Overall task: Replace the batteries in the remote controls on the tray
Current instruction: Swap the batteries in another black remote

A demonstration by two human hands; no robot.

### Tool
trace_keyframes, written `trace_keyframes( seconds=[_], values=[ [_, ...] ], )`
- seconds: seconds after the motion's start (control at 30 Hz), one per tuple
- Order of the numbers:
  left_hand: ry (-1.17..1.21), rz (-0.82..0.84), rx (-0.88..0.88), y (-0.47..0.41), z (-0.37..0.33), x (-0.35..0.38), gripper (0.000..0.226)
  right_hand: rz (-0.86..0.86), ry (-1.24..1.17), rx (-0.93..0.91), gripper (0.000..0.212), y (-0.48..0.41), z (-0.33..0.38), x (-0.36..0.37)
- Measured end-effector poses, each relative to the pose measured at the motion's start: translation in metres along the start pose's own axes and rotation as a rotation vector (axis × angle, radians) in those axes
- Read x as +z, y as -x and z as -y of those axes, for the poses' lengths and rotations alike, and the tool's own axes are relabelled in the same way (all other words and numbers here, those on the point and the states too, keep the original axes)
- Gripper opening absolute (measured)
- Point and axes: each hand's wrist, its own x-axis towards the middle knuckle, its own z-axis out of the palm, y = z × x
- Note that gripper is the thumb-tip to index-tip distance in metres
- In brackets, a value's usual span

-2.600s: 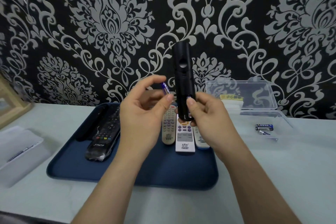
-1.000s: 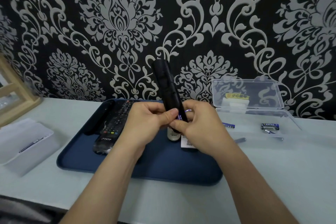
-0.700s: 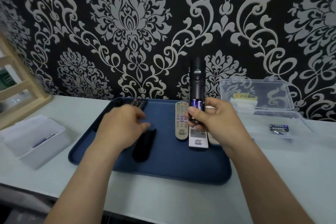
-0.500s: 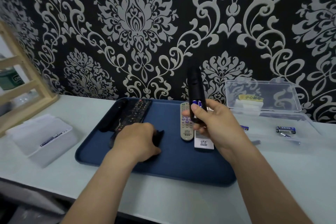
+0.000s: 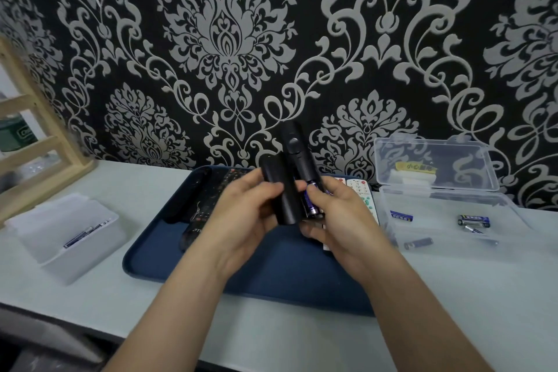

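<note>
Remotes lie on a blue tray [image 5: 271, 281] in the middle of the pale surface [image 5: 453, 296]. At the far left a wooden rack [image 5: 39, 142] stands against the patterned wall. Near it is a white bin [image 5: 66, 251] with a slim dark thing inside, too small to name.

On the tray's left part lie two black remotes [image 5: 205, 208] side by side, partly hidden by the left grip [image 5: 241, 220]. That grip is curled round a black battery cover [image 5: 277, 190], thumb on its near face and fingers behind. It holds the cover above the tray, right against the left side of the black remote [image 5: 294, 145].

The right grip [image 5: 341, 220] holds this remote by its lower end, back toward the camera and top leaning away to the left. Its battery bay is open, with purple batteries [image 5: 312, 202] seated in it. The right thumb rests on the nearest one.

Behind the right grip the tops of white remotes [image 5: 360, 190] show on the tray. Just right of the tray a clear box [image 5: 453, 208] stands open. Its lid [image 5: 434, 148] is upright against the wall and bears a yellow label [image 5: 415, 167]. Loose batteries [image 5: 473, 220] lie scattered on its floor, well apart.
</note>
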Motion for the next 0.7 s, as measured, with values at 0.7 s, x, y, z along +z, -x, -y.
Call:
trace_keyframes(
  seconds=[0.7],
  values=[
    [-0.905,-0.298,0.469,0.003,0.015,0.018,0.040,-0.053,0.330,-0.391,0.037,0.002,-0.011,0.021]
  ],
)
